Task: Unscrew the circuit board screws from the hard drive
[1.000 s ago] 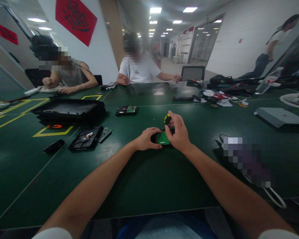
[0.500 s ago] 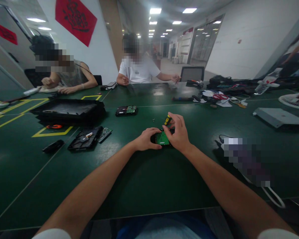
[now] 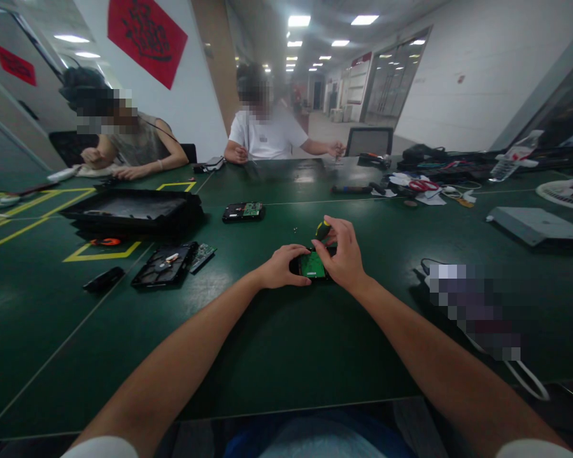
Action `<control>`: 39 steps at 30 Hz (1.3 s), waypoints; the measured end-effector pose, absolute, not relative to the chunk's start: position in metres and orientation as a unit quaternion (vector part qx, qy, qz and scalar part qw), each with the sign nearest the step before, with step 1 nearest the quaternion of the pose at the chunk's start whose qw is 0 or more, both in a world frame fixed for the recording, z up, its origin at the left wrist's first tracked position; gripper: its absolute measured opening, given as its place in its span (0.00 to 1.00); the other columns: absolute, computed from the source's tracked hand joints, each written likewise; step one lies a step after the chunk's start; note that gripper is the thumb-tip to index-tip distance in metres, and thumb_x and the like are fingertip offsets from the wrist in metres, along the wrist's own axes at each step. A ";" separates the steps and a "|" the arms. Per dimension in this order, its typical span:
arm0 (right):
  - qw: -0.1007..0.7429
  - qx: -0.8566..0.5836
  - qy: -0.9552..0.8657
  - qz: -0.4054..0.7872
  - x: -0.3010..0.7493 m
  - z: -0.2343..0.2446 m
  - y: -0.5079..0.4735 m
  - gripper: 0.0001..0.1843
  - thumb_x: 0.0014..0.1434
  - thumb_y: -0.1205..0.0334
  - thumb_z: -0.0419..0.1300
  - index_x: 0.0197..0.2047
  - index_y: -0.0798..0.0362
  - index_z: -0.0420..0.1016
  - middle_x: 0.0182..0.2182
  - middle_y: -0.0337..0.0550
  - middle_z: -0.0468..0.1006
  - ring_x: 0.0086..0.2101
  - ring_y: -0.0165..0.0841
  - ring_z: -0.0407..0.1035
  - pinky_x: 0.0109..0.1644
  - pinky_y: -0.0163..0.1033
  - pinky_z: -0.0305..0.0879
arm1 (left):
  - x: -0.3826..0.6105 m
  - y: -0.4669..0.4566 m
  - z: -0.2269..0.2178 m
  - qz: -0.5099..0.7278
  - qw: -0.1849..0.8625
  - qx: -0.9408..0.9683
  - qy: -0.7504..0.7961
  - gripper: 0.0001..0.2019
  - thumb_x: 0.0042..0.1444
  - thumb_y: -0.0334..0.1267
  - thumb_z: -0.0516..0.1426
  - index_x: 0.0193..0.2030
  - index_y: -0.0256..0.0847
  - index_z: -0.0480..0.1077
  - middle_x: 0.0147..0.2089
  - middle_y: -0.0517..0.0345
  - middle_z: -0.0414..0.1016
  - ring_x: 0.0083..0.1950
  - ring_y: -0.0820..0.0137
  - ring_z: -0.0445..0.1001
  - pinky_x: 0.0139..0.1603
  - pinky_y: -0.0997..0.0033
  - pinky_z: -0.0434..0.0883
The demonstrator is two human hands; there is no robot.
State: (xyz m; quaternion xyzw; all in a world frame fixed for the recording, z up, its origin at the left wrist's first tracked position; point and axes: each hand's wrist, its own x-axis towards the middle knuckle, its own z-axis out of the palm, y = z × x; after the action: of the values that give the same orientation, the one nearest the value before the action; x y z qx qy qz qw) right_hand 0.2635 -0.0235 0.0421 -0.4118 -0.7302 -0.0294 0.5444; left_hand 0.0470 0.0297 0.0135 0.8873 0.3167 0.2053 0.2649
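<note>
A hard drive (image 3: 312,265) with its green circuit board facing up lies on the green table in front of me. My left hand (image 3: 286,266) grips its left end, thumb along the near edge and fingers along the far one. Over the drive's right end, my right hand (image 3: 341,253) is closed on a small yellow-and-black screwdriver (image 3: 322,229), its handle tilted. The screwdriver's tip is hidden behind my fingers. Just beyond the drive lie a few tiny screws (image 3: 295,229).
At left are an opened drive (image 3: 160,267), a loose circuit board (image 3: 202,258), black trays (image 3: 134,213) and a black object (image 3: 104,280). Another drive (image 3: 243,211) lies farther back. A grey box (image 3: 537,226) stands at right. Two people sit across the table.
The screwdriver handle has turned a little in my right hand, showing less yellow. My left hand and the hard drive stay in place.
</note>
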 end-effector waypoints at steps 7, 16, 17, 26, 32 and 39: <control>0.542 -0.406 -0.736 -0.011 0.262 0.041 -0.024 0.36 0.66 0.66 0.59 0.73 0.41 0.53 0.61 0.52 0.65 0.45 0.38 0.74 0.50 0.52 0.80 | 0.047 0.031 0.012 0.201 0.261 0.891 0.314 0.43 0.46 0.56 0.71 0.68 0.46 0.66 0.69 0.44 0.66 0.70 0.47 0.63 0.73 0.44 0.59; 0.542 -0.408 -0.735 -0.016 0.263 0.041 -0.024 0.35 0.66 0.63 0.60 0.72 0.39 0.54 0.61 0.52 0.65 0.48 0.42 0.73 0.47 0.51 0.81 | 0.047 0.032 0.010 0.216 0.265 0.888 0.307 0.43 0.45 0.55 0.72 0.67 0.46 0.67 0.69 0.45 0.67 0.71 0.47 0.63 0.73 0.43 0.59; 0.541 -0.406 -0.736 -0.011 0.263 0.041 -0.024 0.35 0.66 0.63 0.60 0.73 0.39 0.54 0.62 0.52 0.64 0.49 0.42 0.73 0.48 0.52 0.81 | 0.047 0.031 0.011 0.218 0.267 0.887 0.307 0.43 0.45 0.55 0.72 0.67 0.46 0.67 0.69 0.45 0.67 0.70 0.47 0.63 0.72 0.43 0.59; 0.540 -0.414 -0.733 -0.019 0.262 0.043 -0.025 0.34 0.66 0.63 0.60 0.72 0.40 0.55 0.59 0.52 0.65 0.44 0.39 0.73 0.46 0.52 0.81 | 0.047 0.029 0.015 0.209 0.268 0.888 0.311 0.43 0.45 0.55 0.72 0.67 0.47 0.67 0.70 0.45 0.66 0.70 0.46 0.63 0.72 0.43 0.59; 0.532 -0.410 -0.741 -0.007 0.262 0.042 -0.024 0.35 0.67 0.65 0.57 0.74 0.38 0.52 0.62 0.51 0.64 0.47 0.40 0.73 0.50 0.53 0.80 | 0.047 0.030 0.015 0.205 0.266 0.889 0.311 0.42 0.46 0.56 0.71 0.67 0.48 0.67 0.69 0.46 0.67 0.70 0.46 0.64 0.72 0.42 0.59; 0.536 -0.414 -0.736 -0.023 0.262 0.043 -0.025 0.35 0.66 0.64 0.60 0.72 0.38 0.54 0.59 0.51 0.65 0.43 0.38 0.74 0.46 0.51 0.81 | 0.047 0.032 0.011 0.208 0.261 0.889 0.314 0.43 0.45 0.55 0.72 0.68 0.47 0.67 0.69 0.45 0.66 0.70 0.47 0.63 0.72 0.43 0.59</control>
State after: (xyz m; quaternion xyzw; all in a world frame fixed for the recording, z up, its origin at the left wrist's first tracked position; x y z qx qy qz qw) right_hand 0.2620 -0.0248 0.0430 -0.4139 -0.7356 -0.0232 0.5358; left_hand 0.0470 0.0317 0.0105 0.8887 0.3140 0.2078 0.2615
